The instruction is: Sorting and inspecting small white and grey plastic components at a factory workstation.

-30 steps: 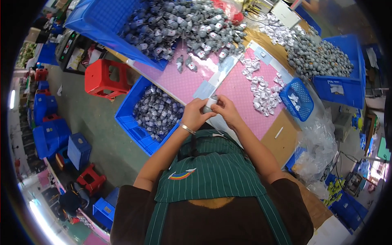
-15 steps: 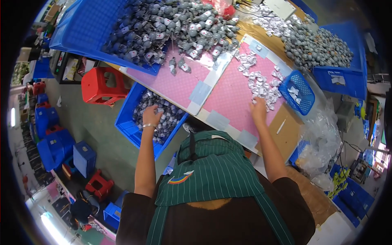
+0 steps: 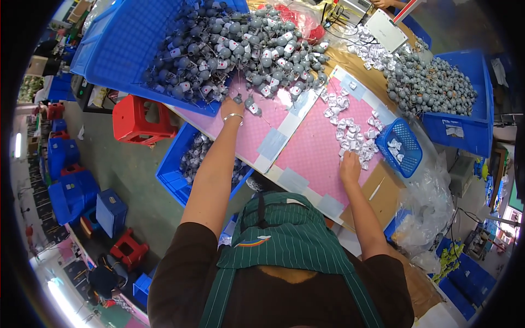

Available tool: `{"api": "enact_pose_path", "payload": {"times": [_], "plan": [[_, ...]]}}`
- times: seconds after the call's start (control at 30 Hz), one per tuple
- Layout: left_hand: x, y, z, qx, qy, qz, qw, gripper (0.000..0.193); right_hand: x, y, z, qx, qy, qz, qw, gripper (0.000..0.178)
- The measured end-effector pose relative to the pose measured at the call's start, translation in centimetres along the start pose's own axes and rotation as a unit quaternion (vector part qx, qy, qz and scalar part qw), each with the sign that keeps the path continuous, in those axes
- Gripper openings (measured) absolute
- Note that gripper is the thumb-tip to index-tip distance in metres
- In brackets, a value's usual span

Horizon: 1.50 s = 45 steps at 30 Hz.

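Note:
My left hand (image 3: 232,108), with a bracelet at its wrist, is on the pink mat at the edge of a large pile of grey toy-like figures (image 3: 266,62) with white patches. Its fingers are closed at a small grey figure (image 3: 238,99), partly covered by them. Another grey figure (image 3: 252,105) lies just right of it. My right hand (image 3: 350,166) is pinched at the near edge of a spread of small white pieces (image 3: 350,134) on the mat. Whatever sits between those fingertips is too small to make out.
A blue crate (image 3: 174,174) of grey and white pieces stands below the table's left edge, near a red stool (image 3: 136,120). A blue basket (image 3: 402,164) holds a few white pieces. Grey balls (image 3: 429,82) heap before another blue crate (image 3: 459,134). A pen (image 3: 375,191) lies on cardboard.
My left hand has left the blue crate below the table and reached forward to the grey figure on the mat. My right hand remains by the white pieces, fingers now pinched.

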<state>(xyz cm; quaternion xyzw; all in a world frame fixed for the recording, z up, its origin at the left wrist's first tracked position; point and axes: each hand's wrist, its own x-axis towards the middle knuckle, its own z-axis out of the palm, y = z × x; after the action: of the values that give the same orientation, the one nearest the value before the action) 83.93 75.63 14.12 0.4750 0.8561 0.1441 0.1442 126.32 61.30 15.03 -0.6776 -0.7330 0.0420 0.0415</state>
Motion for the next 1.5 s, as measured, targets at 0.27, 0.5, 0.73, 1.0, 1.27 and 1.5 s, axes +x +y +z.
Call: {"api": "enact_pose_path", "payload": {"times": [0.27,0.5,0.73,1.0,1.27,1.5], "plan": [[-2.1,-5.4,0.7,0.001,-0.165,0.036,0.986,0.063,0.5,-2.4,-2.0,0.185,0.061,0.02,0.981,0.031],[-12.5,-3.4,-4.5,-0.52,-0.239,0.056,0.818,0.053,1.3,-10.8,-3.9,0.559,-0.068,0.161,0.811,0.03],[-18.8,2.3,-10.4,-0.757,-0.39,-0.083,0.517,0.038,1.5,-18.6,-10.8,0.73,-0.136,0.114,0.66,0.026],[-20.5,3.9,-12.1,-0.687,-0.302,0.038,0.66,0.051,0.6,-18.4,-12.8,0.761,-0.118,0.103,0.63,0.026],[-21.5,4.4,-13.2,-0.566,-0.276,0.164,0.759,0.057,-0.2,-18.2,-13.5,0.744,-0.093,0.061,0.659,0.025],[-22.2,4.3,-14.0,-0.51,-0.306,0.173,0.785,0.056,-0.6,-17.5,-13.0,0.757,-0.124,0.049,0.64,0.031]]}}
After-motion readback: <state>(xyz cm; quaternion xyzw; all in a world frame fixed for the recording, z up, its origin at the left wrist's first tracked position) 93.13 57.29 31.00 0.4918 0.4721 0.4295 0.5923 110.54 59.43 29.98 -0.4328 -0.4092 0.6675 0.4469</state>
